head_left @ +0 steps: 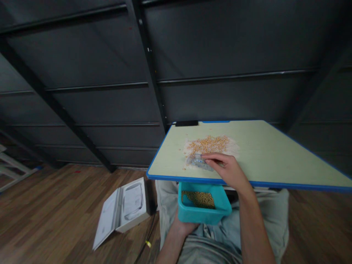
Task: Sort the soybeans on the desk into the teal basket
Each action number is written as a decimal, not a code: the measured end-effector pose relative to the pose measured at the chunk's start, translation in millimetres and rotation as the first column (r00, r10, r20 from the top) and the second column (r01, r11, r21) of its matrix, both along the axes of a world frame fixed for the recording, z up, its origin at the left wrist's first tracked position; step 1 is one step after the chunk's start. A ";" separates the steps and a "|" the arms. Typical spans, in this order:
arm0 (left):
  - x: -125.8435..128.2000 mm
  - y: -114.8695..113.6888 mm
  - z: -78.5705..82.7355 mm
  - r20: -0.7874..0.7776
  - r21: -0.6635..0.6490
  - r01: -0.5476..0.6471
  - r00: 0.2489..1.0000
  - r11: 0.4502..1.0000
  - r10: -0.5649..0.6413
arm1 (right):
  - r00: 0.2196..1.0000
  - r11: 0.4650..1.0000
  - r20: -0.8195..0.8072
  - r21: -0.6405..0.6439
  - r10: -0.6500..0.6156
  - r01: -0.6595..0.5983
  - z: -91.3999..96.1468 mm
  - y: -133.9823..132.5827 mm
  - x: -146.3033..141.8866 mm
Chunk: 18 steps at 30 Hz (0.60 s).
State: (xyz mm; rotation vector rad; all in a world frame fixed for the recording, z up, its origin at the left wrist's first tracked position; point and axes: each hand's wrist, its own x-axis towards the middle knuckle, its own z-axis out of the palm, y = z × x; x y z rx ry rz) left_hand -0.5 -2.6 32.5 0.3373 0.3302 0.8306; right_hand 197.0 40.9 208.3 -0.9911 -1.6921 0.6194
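Note:
Yellow soybeans (pixel 209 142) lie spread over a patch of fine whitish grains (pixel 233 147) on the pale table (pixel 275 154). At the near side of that pile, my right hand (pixel 224 165) is closed in a pinch on a clear plastic piece (pixel 201 161), which looks like a small scoop or cut bottle. Just below the table's front edge is a teal plastic box (pixel 202 214) with soybeans (pixel 202 199) inside. My left hand (pixel 183 224) grips the box from below at its near left; most of the fingers are hidden by it.
A black flat object (pixel 187 123) rests at the table's far left corner. On the wooden floor to the left stands an opened white carton (pixel 133 205), near a dark cable (pixel 148 234). A dark panelled wall (pixel 220 51) rises behind the table.

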 end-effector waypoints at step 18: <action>1.4 3.0 -9.7 -0.084 -0.091 -0.019 0.996 0.996 0.011 | 1.000 0.999 -0.010 -0.028 0.029 -0.030 9.9 -7.7 -3.3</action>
